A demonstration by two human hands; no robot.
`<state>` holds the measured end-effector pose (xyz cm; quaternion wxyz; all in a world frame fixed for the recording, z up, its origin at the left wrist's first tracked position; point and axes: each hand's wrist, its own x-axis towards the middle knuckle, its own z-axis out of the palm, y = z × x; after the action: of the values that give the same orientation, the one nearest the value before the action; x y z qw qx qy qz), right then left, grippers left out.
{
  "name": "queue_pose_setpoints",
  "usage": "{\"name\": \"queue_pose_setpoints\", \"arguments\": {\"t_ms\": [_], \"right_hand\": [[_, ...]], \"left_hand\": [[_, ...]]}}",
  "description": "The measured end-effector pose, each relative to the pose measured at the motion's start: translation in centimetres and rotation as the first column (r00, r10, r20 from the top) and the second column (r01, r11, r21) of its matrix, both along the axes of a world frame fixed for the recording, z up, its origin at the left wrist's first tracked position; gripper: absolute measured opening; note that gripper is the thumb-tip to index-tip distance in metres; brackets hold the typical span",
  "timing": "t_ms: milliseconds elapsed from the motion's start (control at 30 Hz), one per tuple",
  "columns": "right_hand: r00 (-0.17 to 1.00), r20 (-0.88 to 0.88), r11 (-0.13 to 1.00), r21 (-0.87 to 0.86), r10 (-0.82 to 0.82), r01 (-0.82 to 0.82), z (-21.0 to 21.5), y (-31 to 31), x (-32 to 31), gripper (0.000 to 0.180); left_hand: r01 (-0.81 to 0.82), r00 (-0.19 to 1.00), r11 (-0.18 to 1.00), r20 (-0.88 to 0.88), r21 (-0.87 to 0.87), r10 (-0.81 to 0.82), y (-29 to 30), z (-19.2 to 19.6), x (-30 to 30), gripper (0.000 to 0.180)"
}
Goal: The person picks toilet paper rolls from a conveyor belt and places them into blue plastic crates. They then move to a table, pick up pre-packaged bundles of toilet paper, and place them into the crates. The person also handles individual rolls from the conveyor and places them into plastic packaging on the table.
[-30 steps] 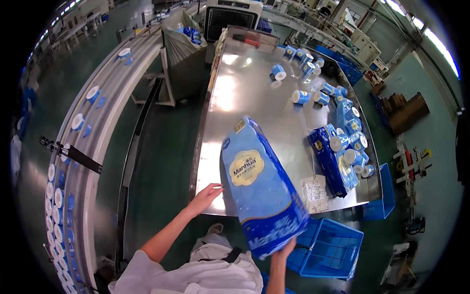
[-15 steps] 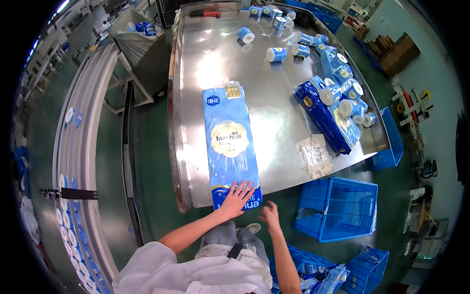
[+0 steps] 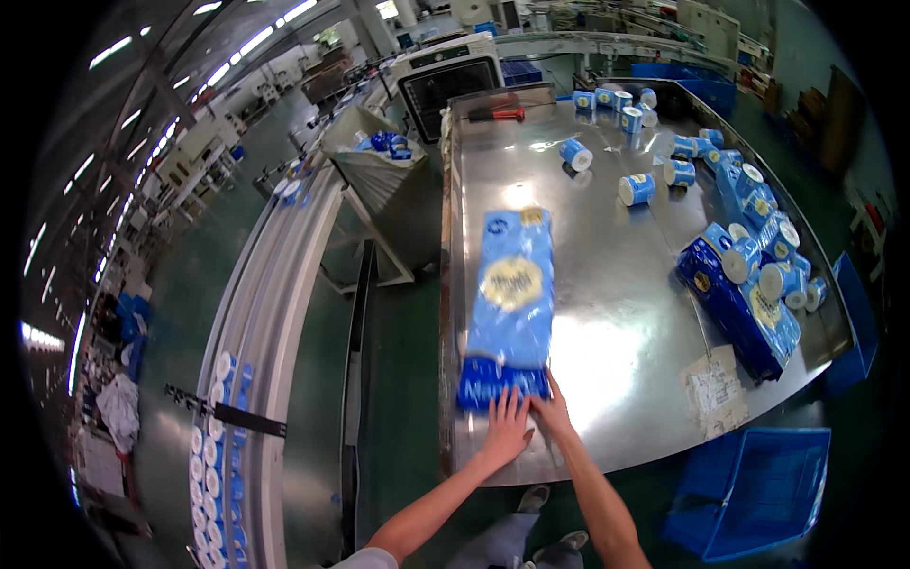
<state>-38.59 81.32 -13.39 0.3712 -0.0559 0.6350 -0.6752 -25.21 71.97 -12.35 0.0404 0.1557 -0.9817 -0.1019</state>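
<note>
A long light-blue plastic pack of paper rolls (image 3: pixel 518 327) with a dark-blue near end lies lengthwise on the steel table (image 3: pixel 607 275), near its left side. My left hand (image 3: pixel 509 431) rests against the pack's near end with its fingers spread. Beside it, my right hand (image 3: pixel 553 414) touches the near right corner, fingers stretched out. Neither hand wraps around the pack, which looks slightly blurred.
Right on the table lies a dark-blue pack (image 3: pixel 735 313) with loose paper rolls (image 3: pixel 777 280) heaped against it. A cardboard piece (image 3: pixel 716 391) lies near the front edge. Blue crate (image 3: pixel 749 493) stands below right. Left runs a conveyor (image 3: pixel 270 379) carrying rolls.
The pack has slid away from the table's front edge, farther onto the steel. My right hand has come up from beside the pack to touch its corner. The view has turned left and up.
</note>
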Motion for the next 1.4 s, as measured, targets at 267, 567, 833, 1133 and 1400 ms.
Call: {"name": "queue_pose_setpoints", "arguments": {"t_ms": [267, 567, 833, 1133, 1400], "right_hand": [[0.850, -0.504, 0.920, -0.386, -0.154, -0.062, 6.5, -0.5, -0.8, 0.049], [0.887, -0.277, 0.675, 0.576, -0.369, 0.461, -4.4, 50.2, 29.2, 0.034], [0.534, -0.321, -0.162, 0.932, -0.782, 0.323, -15.0, 85.0, 64.3, 0.035], [0.639, -0.618, -0.280, 0.782, -0.457, 0.556, -19.0, 89.3, 55.1, 0.059], [0.605, -0.222, 0.081, 0.899, -0.764, 0.431, -18.3, 86.9, 53.2, 0.055]], "left_hand": [[-0.082, 0.990, 0.762, -0.035, 0.642, 0.135, 5.7, 3.2, 6.6, 0.049], [0.511, 0.136, 0.327, 0.300, 0.795, -0.944, 29.4, 4.1, 14.4, 0.041], [0.748, 0.100, 0.483, 0.641, 0.456, -0.761, 42.4, 3.9, 18.2, 0.035], [0.055, 0.314, 0.794, 0.744, 0.606, -0.590, 53.1, 6.0, 24.2, 0.032], [-0.309, 0.490, 0.786, 0.798, 0.535, -0.351, 47.3, 3.6, 27.2, 0.031]]}}
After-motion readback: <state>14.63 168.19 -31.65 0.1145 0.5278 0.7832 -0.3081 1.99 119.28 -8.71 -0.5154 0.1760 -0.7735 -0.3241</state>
